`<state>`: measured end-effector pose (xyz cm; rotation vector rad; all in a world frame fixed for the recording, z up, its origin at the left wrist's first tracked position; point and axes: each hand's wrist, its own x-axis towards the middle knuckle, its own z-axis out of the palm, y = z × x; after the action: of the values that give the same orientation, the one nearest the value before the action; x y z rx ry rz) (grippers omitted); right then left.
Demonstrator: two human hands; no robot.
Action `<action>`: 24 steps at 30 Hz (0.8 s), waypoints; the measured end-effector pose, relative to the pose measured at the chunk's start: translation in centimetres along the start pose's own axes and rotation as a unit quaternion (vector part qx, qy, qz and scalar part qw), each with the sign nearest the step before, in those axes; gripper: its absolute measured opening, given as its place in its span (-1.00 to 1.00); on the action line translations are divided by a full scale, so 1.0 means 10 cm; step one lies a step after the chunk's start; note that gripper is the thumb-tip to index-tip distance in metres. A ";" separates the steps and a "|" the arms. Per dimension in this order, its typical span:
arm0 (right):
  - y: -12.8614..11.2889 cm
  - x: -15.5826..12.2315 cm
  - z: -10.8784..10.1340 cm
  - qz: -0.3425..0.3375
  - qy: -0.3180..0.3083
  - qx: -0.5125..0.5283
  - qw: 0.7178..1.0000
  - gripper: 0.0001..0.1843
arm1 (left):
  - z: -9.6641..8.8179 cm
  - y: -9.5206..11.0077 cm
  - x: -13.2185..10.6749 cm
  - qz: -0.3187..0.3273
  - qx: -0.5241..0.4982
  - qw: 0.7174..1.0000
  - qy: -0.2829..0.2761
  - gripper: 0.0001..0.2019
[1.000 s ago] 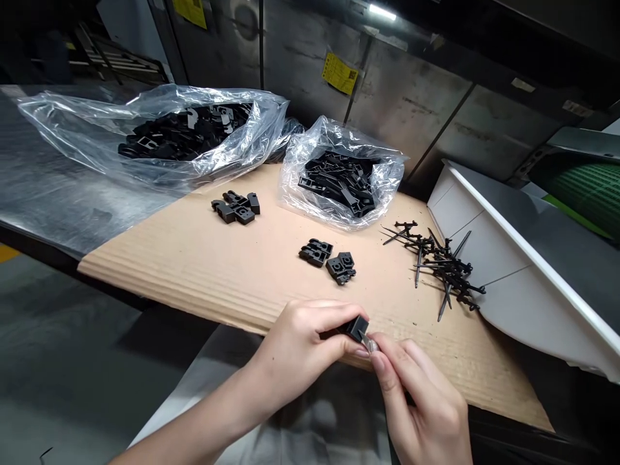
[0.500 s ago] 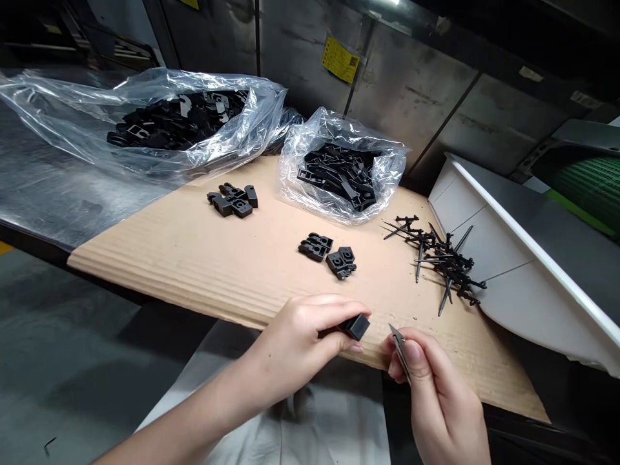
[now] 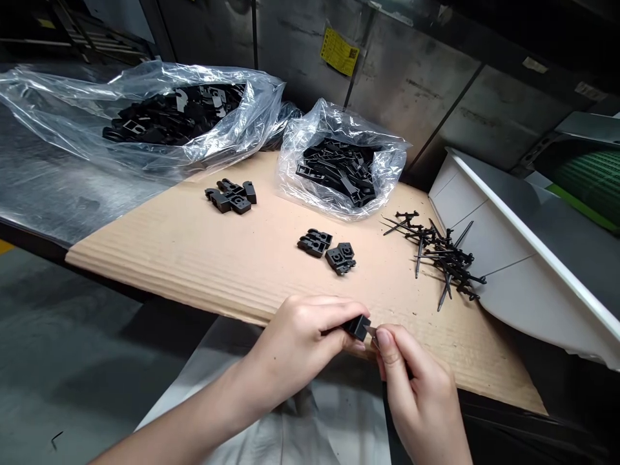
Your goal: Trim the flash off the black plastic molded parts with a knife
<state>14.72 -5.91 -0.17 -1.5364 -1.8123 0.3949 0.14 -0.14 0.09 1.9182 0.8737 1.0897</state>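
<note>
My left hand (image 3: 310, 332) grips a black plastic part (image 3: 357, 327) between thumb and fingers, over the front edge of the cardboard sheet (image 3: 194, 258). Pinched in my right hand (image 3: 411, 381) is a small metal blade (image 3: 372, 332), its tip at the end of the black part. Most of the blade is hidden by my fingers. Beyond my hands lie two small groups of black plastic parts, one pair (image 3: 314, 243) side by side and another cluster (image 3: 341, 258) next to it. A third group of black parts (image 3: 231, 197) sits further left.
Two clear plastic bags hold black parts, a large bag (image 3: 232, 139) at back left and a smaller bag (image 3: 295, 171) at the centre back. Black plastic sprues (image 3: 448, 261) are piled at right, against a white tray (image 3: 533, 278). A metal wall (image 3: 300, 58) stands behind.
My right hand has moved left, bringing the blade from apart to the end of the black part. My left hand stays nearly where it was, still holding the part.
</note>
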 end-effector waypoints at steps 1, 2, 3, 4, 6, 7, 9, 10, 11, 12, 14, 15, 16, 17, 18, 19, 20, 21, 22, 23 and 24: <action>-0.01 -0.02 -0.01 -0.009 -0.021 0.014 1.000 -0.73 | 0.00 0.00 0.00 -0.004 0.005 1.000 0.004 -0.73; -0.02 -0.04 -0.02 -0.020 -0.041 0.030 0.999 -0.74 | 0.00 0.00 0.01 -0.010 0.009 1.000 0.005 -0.74; -0.03 -0.07 -0.04 -0.028 -0.054 0.045 0.997 -0.75 | 0.00 0.00 0.01 -0.018 0.012 1.000 0.006 -0.75; -0.03 -0.08 -0.06 -0.030 -0.057 0.061 0.996 -0.75 | 0.00 0.00 0.02 -0.025 0.014 1.000 0.007 -0.76; -0.01 -0.09 -0.10 -0.011 -0.036 0.082 0.996 -0.76 | 0.00 0.01 0.02 -0.031 0.014 0.999 0.003 -0.76; 0.01 -0.07 -0.12 0.006 -0.018 0.086 0.996 -0.78 | 0.00 0.01 0.02 -0.033 0.016 0.999 0.001 -0.76; 0.05 -0.01 -0.14 0.030 0.014 0.089 0.995 -0.85 | -0.01 0.02 0.03 -0.035 0.018 0.999 0.000 -0.76; 0.06 0.03 -0.13 0.039 0.022 0.093 0.995 -0.86 | -0.01 0.01 0.03 -0.034 0.016 0.999 -0.004 -0.75; 0.07 0.07 -0.11 0.051 0.020 0.098 0.994 -0.85 | -0.02 0.01 0.03 -0.029 0.008 0.999 -0.012 -0.74; 0.08 0.12 -0.09 0.066 0.009 0.107 0.992 -0.83 | -0.03 0.01 0.03 -0.022 -0.007 0.999 -0.024 -0.73; 0.06 0.20 -0.05 0.108 -0.017 0.128 0.986 -0.76 | -0.06 0.01 0.02 -0.005 -0.044 0.998 -0.051 -0.78; 0.05 0.22 -0.03 0.130 -0.020 0.136 0.982 -0.72 | -0.07 0.00 0.02 -0.006 -0.054 0.997 -0.056 -0.83; 0.04 0.24 -0.02 0.149 -0.012 0.143 0.978 -0.70 | -0.08 0.00 0.01 -0.016 -0.057 0.997 -0.052 -0.84; 0.03 0.24 -0.02 0.165 0.006 0.150 0.975 -0.69 | -0.09 0.01 0.01 -0.035 -0.056 0.997 -0.043 -0.81; 0.01 0.24 -0.03 0.173 0.026 0.155 0.972 -0.68 | -0.10 0.01 0.00 -0.059 -0.056 0.996 -0.033 -0.80; 0.01 0.22 -0.04 0.178 0.043 0.158 0.970 -0.69 | -0.11 0.01 0.00 -0.085 -0.060 0.994 -0.029 -0.80; 0.00 0.19 -0.05 0.180 0.052 0.160 0.969 -0.69 | -0.12 0.02 0.00 -0.106 -0.070 0.991 -0.031 -0.80; 0.00 0.16 -0.07 0.179 0.057 0.158 0.969 -0.70 | -0.12 0.03 0.00 -0.119 -0.085 0.988 -0.043 -0.77; 0.00 0.12 -0.08 0.175 0.059 0.152 0.971 -0.70 | -0.12 0.03 0.00 -0.123 -0.102 0.985 -0.058 -0.75; 0.00 0.09 -0.08 0.170 0.060 0.141 0.974 -0.71 | -0.11 0.04 0.00 -0.121 -0.117 0.983 -0.072 -0.76; 0.01 0.06 -0.08 0.164 0.060 0.126 0.977 -0.72 | -0.10 0.04 -0.01 -0.116 -0.132 0.982 -0.074 -0.79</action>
<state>15.32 -5.55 0.53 -1.6398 -1.3597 0.6475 -0.72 -0.11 0.80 1.6111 0.8033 0.8642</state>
